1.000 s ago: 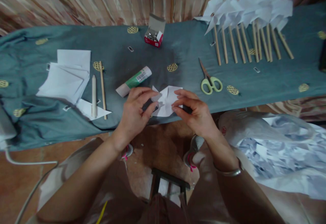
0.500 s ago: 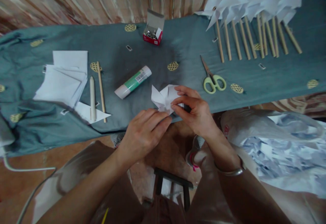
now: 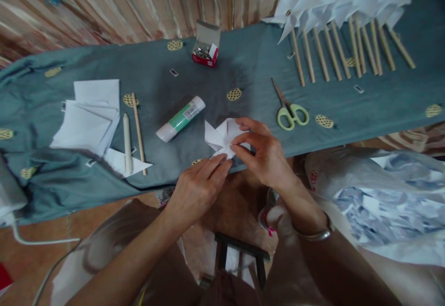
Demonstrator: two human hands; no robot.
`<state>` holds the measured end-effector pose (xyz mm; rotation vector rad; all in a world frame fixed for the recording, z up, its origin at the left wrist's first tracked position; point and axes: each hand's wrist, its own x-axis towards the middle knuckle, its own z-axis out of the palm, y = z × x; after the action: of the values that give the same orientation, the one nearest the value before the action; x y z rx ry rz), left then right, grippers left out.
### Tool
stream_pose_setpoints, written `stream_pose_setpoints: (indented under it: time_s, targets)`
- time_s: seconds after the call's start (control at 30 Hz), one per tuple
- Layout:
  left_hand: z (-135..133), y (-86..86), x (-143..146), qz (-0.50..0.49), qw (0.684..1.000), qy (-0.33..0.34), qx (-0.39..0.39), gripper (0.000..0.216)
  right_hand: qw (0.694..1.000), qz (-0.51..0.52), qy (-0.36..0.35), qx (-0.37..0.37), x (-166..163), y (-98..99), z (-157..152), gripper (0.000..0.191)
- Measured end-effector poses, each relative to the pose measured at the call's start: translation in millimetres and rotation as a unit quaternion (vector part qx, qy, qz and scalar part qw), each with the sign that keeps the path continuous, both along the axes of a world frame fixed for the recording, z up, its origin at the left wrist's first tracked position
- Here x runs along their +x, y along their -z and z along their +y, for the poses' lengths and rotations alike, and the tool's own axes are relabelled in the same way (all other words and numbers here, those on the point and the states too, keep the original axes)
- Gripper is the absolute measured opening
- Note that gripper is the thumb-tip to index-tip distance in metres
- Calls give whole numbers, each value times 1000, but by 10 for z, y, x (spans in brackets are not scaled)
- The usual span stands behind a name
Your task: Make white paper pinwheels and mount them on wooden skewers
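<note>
A white paper pinwheel with folded points lies at the front edge of the cloth-covered table, between my hands. My right hand pinches it near its centre, thumb and index finger together, with the other fingers over its right side. My left hand rests on its lower edge, fingertips pressed onto the paper; the thumb is mostly hidden. A glue stick with a green label lies just left of the pinwheel. Green-handled scissors lie to the right of it.
Finished pinwheels on several sticks lie at the back right. An open red box holds small metal pieces. At left are paper sheets, a white pointed stick and a thin wooden stick. A bag of paper scraps stands right.
My hands stay on the pinwheel; the left fingers have shifted slightly along its lower edge. The whole view has tilted a little.
</note>
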<state>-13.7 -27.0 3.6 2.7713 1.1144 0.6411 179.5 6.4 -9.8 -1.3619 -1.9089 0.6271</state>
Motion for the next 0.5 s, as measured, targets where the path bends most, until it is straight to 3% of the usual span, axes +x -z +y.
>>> stream_pose_setpoints:
  time_s: [0.5]
  targets:
    - [16, -4, -13, 7, 1000, -2, -11, 22, 1000, -16, 9, 13, -54, 37, 33, 11]
